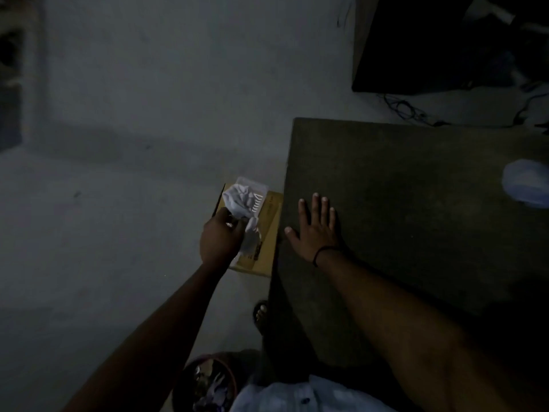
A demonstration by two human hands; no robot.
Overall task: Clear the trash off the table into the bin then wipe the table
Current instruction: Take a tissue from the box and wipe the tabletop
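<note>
The dark table (416,179) fills the right half of the dim view. My right hand (315,230) lies flat on its left edge, fingers spread, holding nothing. My left hand (221,239) reaches down past the table's left side and grips crumpled white paper and plastic trash (242,200) over a brown cardboard box (267,233) on the floor. A pale crumpled item (527,187) rests on the table at the far right; what it is cannot be told. A round bin (205,385) with scraps inside stands on the floor at the bottom.
Bare grey floor (133,144) spreads to the left. A dark cabinet or box (430,43) and loose cables (410,111) sit behind the table. My sandalled foot (261,315) shows beside the table's near left corner.
</note>
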